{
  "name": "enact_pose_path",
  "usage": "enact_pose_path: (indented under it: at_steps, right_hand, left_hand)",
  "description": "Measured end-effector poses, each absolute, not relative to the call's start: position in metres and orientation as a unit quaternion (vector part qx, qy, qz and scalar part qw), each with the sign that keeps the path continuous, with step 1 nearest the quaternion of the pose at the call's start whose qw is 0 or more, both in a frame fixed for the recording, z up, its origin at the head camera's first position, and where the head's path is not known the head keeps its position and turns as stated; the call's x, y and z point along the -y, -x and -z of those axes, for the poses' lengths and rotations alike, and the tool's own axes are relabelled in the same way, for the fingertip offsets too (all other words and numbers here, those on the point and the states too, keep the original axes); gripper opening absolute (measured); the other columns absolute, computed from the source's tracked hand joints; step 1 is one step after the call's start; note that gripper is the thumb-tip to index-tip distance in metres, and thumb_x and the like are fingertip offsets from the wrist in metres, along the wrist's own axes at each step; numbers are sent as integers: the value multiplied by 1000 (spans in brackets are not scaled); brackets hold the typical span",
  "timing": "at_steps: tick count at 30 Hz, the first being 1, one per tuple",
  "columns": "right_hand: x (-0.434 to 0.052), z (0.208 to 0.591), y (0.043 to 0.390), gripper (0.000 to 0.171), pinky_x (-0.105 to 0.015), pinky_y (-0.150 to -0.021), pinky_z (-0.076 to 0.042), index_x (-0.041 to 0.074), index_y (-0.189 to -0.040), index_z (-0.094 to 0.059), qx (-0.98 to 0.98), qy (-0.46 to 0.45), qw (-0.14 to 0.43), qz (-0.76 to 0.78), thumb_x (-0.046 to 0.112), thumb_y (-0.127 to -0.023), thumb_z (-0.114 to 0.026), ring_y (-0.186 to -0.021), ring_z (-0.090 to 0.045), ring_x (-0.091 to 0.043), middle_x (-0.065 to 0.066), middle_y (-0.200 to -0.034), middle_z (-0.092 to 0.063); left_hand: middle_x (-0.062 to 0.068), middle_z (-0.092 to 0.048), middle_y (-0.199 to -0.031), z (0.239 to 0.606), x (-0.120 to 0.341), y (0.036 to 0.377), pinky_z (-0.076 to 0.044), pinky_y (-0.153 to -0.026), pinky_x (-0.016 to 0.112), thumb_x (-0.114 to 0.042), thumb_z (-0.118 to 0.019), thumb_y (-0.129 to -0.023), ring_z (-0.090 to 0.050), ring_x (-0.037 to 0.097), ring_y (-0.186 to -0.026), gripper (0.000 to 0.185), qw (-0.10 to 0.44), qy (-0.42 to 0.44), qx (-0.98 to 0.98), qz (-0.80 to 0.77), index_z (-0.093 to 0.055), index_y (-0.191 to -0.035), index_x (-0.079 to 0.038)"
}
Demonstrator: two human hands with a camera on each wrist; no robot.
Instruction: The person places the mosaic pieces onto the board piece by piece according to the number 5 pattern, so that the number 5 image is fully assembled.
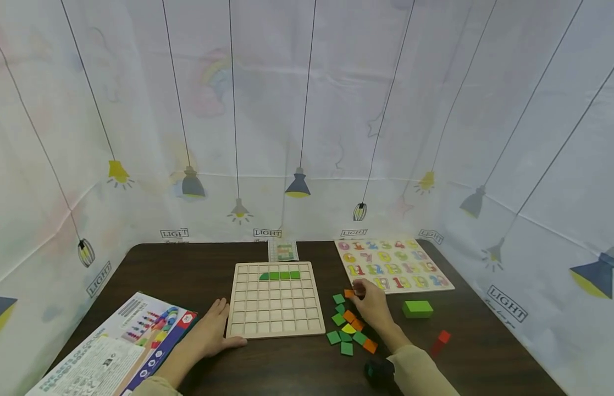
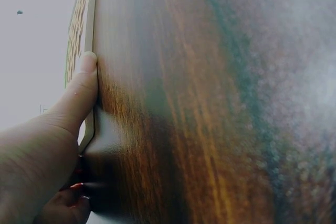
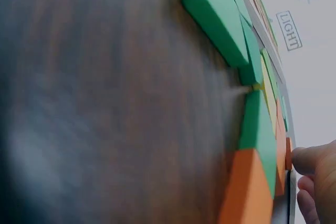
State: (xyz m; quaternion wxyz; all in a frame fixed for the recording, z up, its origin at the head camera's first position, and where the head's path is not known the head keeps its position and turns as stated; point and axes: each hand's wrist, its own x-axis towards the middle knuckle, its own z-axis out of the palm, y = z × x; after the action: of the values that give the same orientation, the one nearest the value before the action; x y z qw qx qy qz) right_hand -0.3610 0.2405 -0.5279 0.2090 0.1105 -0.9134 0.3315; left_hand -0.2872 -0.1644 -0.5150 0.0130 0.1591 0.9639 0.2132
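**Hands at the grid board and the tile pile**

Nearest you, your right forearm runs up from the lower edge, the sleeve ending at a dark wrist unit. Your left hand (image 1: 215, 329) lies flat on the bench (image 1: 485, 357), palm down, fingers straight and relaxed; its thumb (image 2: 79, 90) presses the near left edge of the wooden grid board (image 1: 274, 300). Left of that hand lies a printed game box (image 1: 114, 352). Your right hand (image 1: 371, 305) reaches over the loose pile of green, orange and yellow tiles (image 1: 348, 327), which lies just right of the board; its curled fingers (image 3: 310, 158) pinch an orange tile (image 1: 349, 293) at the pile's far end. A red block (image 1: 441, 340) and a green block (image 1: 418, 308) sit to the right. On the board, a row of green tiles (image 1: 280, 275) fills cells near the far edge. Beyond lie a pattern card (image 1: 283, 251) and a number puzzle (image 1: 393, 265).
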Motion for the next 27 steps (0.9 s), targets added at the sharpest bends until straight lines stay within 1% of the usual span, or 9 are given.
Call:
enact_pose_path:
  at_steps: [7,14,20,23,27]
  right_hand:
    - [-244,520,364,32,-39,-73,-54,-3,-104,-66,921,-129,198,-309,-4,-74,-76,-86,-63,-24,-11,-96,-66]
    - [-242,522,366,29,-42,-77,-52,2,-105,-67,935,-134,182,-275,-2,-77,-75,-96,-56,-27,-8,-97,-64]
    - [-239,526,368,22,-41,-79,-50,3,-100,-68,936,-136,179,-271,-1,-79,-73,-99,-52,-28,-8,-94,-63]
    - [-236,526,369,21,-40,-79,-50,3,-98,-67,934,-142,178,-275,-2,-79,-74,-99,-51,-29,-7,-92,-62]
    - [-235,524,369,22,-43,-80,-48,3,-97,-66,930,-157,187,-275,-2,-77,-75,-99,-50,-30,-7,-91,-62]
  left_hand:
    - [34,-29,-143,512,164,286,-26,-106,54,-57,-73,-73,-22,45,-136,102,17,-161,-962,-221,-37,-138,13]
    - [34,-29,-143,511,164,285,-26,-106,53,-56,-73,-74,-22,45,-136,101,17,-164,-961,-221,-36,-137,14]
    - [35,-29,-143,511,164,285,-26,-106,53,-55,-73,-74,-22,45,-136,101,15,-166,-961,-222,-36,-137,15]
    - [35,-29,-143,511,165,284,-26,-107,53,-55,-73,-74,-22,45,-136,101,15,-166,-961,-222,-36,-137,16]
    - [35,-28,-143,512,165,284,-25,-107,52,-56,-72,-75,-21,45,-136,102,20,-166,-961,-222,-34,-137,16]
